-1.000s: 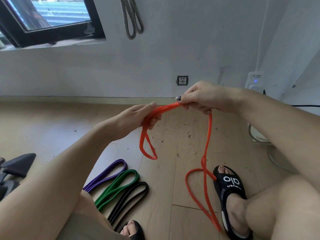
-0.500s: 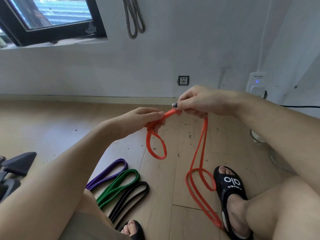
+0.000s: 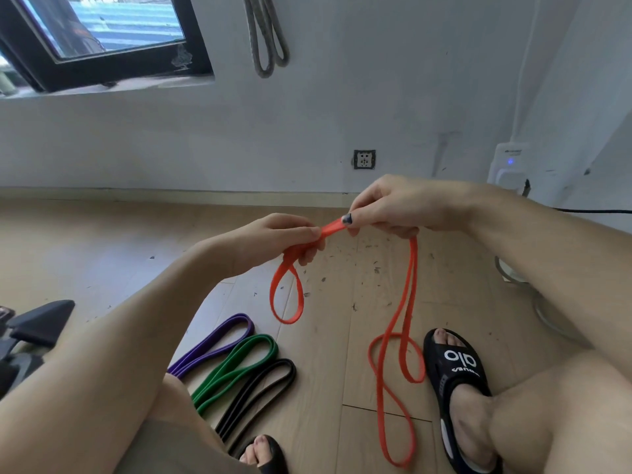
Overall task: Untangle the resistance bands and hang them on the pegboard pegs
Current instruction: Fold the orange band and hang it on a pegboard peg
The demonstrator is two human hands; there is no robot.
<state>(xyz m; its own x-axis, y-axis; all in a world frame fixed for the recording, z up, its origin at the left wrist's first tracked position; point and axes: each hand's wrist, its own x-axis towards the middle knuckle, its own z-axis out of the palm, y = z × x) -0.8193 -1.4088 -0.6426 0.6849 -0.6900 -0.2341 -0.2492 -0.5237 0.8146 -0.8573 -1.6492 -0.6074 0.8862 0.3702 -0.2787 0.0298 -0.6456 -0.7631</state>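
Sitting on a dusty wood floor (image 3: 102,241). Both hands pinch the orange band (image 3: 398,323) mid-frame, left hand (image 3: 284,234) and right hand (image 3: 386,206) close together, so its twisted loops dangle free for untangling.

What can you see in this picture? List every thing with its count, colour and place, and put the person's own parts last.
orange band: one, orange, held by both hands, trailing to the floor
purple band: one, purple, on the floor
green band: one, green, beside the purple
black band: one, black, beside the green
grey band: one, grey, hanging on the wall
socket: one, dark-framed, low on the wall
window: one, black-framed, upper left
sandals: two, black, on the feet
left hand: one, pinching the orange band
right hand: one, pinching the orange band
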